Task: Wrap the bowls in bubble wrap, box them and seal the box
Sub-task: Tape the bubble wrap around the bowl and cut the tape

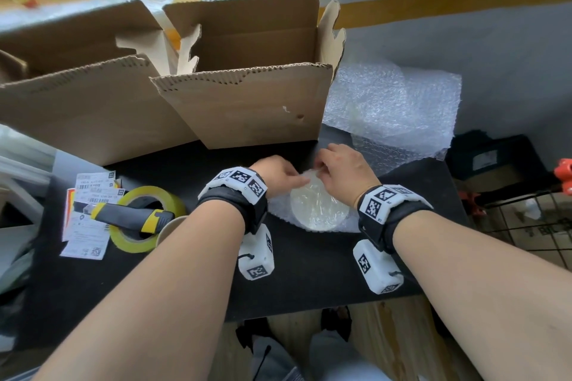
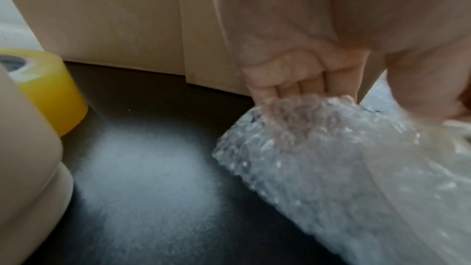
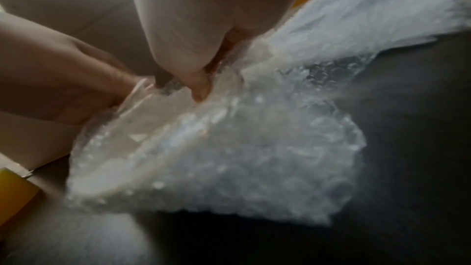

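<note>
The bowl (image 1: 320, 210) sits on the black table (image 1: 309, 266) right in front, at about 6 o'clock from the open box (image 1: 247, 93), already bundled in bubble wrap (image 1: 278, 204). Left hand (image 1: 277, 175) and right hand (image 1: 346, 172) both pinch the gathered wrap at the bundle's far edge, fingers curled on the plastic. I'd guess it's light but breakable, and the wrap is soft and slick, so cup it from underneath with both palms rather than lifting by the loose ends. Can't make out the bowl's material or whether any tape (image 1: 145, 219) is on it yet. The wrist views are blurry.
</note>
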Action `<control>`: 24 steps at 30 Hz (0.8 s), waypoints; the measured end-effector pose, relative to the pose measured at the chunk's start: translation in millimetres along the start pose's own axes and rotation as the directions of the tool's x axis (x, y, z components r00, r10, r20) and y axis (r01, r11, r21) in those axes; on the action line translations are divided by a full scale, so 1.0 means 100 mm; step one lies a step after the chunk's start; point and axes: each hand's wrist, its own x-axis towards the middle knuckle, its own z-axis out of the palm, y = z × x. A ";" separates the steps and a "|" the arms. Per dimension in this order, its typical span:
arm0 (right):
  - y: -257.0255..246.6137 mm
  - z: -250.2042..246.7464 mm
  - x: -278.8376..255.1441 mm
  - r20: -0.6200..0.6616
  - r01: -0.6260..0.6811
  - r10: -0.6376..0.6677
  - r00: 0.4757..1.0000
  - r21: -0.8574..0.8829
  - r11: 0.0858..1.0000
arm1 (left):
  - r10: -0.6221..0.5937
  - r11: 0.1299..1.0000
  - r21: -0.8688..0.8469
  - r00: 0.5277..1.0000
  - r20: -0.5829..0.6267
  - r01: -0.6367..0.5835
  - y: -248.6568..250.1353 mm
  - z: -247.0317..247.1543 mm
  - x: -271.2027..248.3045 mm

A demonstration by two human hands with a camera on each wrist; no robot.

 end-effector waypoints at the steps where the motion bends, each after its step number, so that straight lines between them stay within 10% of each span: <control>1: 0.01 0.00 -0.01 -0.002 -0.019 0.019 1.000 0.006 1.000 | -0.020 1.000 0.005 0.999 0.029 0.019 0.01 -0.01 -0.01; 8: -0.01 0.09 -0.01 -0.020 -0.056 0.057 0.998 0.038 0.998 | -0.073 0.988 0.137 0.997 -0.040 0.077 0.07 0.08 0.04; 17: 0.08 -0.15 -0.07 -0.038 -0.212 0.224 0.974 0.206 0.955 | -0.153 0.976 -0.170 0.983 -0.101 0.135 -0.02 0.05 -0.05; 24: 0.14 -0.11 -0.22 0.209 -0.267 0.239 0.948 0.116 0.957 | -0.152 0.925 -0.354 0.988 -0.009 0.139 -0.12 0.00 -0.18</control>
